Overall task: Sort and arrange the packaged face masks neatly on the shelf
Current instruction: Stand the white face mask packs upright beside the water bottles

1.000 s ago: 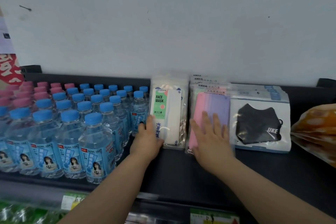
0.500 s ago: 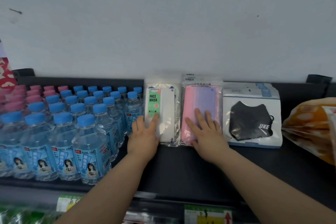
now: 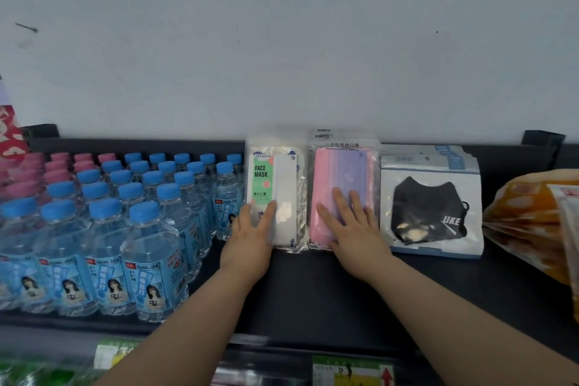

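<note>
Three stacks of packaged face masks lie side by side on the black shelf. On the left is a white pack with a green "FACE MASK" label. In the middle sits a pink and purple pack. A black mask in a white pouch is on the right. My left hand rests flat on the lower left of the white pack, fingers apart. My right hand lies palm down on the pink and purple pack, fingers spread.
Rows of blue-capped water bottles fill the shelf's left side, right up against the white pack, with pink-capped bottles behind. An orange snack bag lies at the right. A white wall backs the shelf. Price tags line the front edge.
The pink and purple stack has been squared up and pushed back in line with the other packs. Both hands stay flat on their packs, shifted slightly.
</note>
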